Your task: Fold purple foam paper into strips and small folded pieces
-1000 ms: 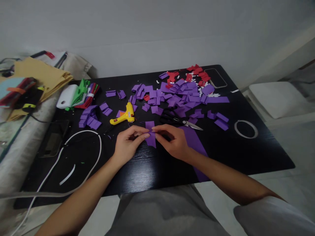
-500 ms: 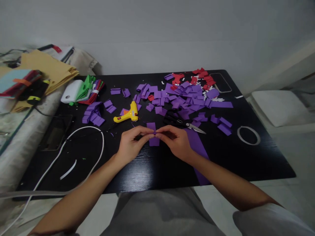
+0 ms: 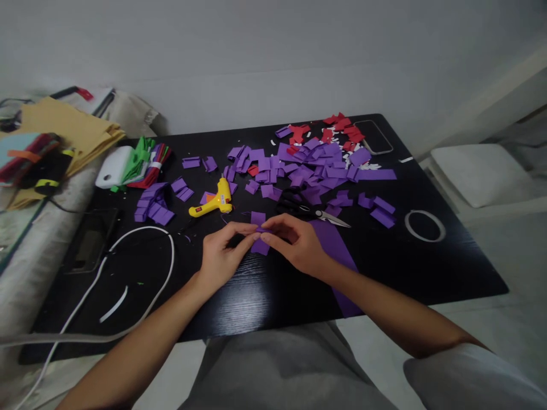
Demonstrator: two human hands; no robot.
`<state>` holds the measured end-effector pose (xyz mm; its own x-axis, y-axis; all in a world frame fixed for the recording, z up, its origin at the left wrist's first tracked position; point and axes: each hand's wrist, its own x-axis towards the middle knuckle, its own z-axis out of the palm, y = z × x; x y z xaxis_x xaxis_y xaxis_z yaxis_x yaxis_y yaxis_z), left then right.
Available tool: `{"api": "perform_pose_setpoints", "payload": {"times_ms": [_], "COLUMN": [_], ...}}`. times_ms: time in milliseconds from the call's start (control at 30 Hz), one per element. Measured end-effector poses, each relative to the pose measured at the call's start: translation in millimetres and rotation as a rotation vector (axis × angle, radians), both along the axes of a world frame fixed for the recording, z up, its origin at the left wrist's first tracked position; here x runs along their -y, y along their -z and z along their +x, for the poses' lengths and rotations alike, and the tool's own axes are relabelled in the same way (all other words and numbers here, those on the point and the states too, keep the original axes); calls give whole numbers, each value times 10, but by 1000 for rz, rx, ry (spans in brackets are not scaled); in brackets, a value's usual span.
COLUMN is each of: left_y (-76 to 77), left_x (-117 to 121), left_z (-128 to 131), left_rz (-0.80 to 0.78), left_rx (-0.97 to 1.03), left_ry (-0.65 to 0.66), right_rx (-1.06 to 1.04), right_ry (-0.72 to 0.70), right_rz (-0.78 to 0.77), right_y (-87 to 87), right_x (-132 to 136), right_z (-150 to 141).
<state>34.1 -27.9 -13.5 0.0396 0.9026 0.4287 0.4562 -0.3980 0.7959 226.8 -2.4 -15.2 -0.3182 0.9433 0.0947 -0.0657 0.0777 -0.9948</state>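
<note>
Between my two hands is a small purple paper piece (image 3: 259, 246), with a raised fold across its middle. My left hand (image 3: 224, 250) pinches the left end of that fold between thumb and fingers. At the other end, my right hand (image 3: 297, 242) pinches the same fold. The fingertips of both hands nearly meet, and they hide part of the paper. Black-handled scissors (image 3: 329, 216) lie just beyond my right hand. A yellow glue gun (image 3: 216, 200) rests on its side behind my left hand. A long purple paper strip (image 3: 337, 250) runs under my right wrist.
A heap of folded purple pieces (image 3: 316, 165) and red scraps (image 3: 342, 128) spreads over the back of the black table (image 3: 410, 267). A tape ring (image 3: 425, 226) lies at right. A white cable (image 3: 171, 256) loops at left, near a phone (image 3: 89, 239).
Both hands stay pinched on the paper's fold. My right fingertips have shifted slightly left along it. The whole view has swayed a little with the head; the other things keep their places.
</note>
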Motion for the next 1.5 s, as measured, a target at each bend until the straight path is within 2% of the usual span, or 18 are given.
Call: {"api": "perform_pose_setpoints", "payload": {"times_ms": [133, 300, 567, 900, 1500], "left_y": [-20, -33, -30, -41, -29], "left_x": [-9, -32, 8, -5, -17], "left_z": [-10, -29, 0, 12, -16], "left_rz": [63, 92, 78, 60, 99], "left_rx": [-65, -158, -70, 15, -38], "left_ry": [74, 143, 8, 43, 59], "right_rx": [-10, -55, -45, -46, -67], "right_ry": [-27, 60, 98, 92, 90], "right_rz": [-30, -89, -83, -54, -43], "right_y": [35, 77, 41, 21, 2], "right_x": [-52, -83, -47, -51, -50], "right_z": [9, 6, 2, 8, 11]}}
